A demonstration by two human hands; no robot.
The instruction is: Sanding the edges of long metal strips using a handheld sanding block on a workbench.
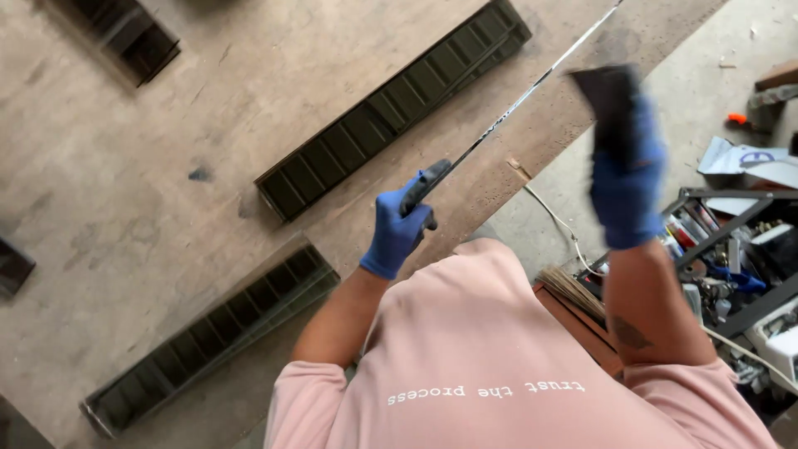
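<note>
My left hand, in a blue glove, is shut around the dark grip of a long thin grey shaft that runs up and right over the wooden table. My right hand, also in a blue glove, is raised beside the shaft and holds a dark flat piece, blurred by motion. The two hands are apart. Below them is my pink shirt.
Two long dark green ribbed trays lie on the table, one above my left hand, one at lower left. A dark object sits top left. At right, on the concrete floor, a crate of tools and clutter.
</note>
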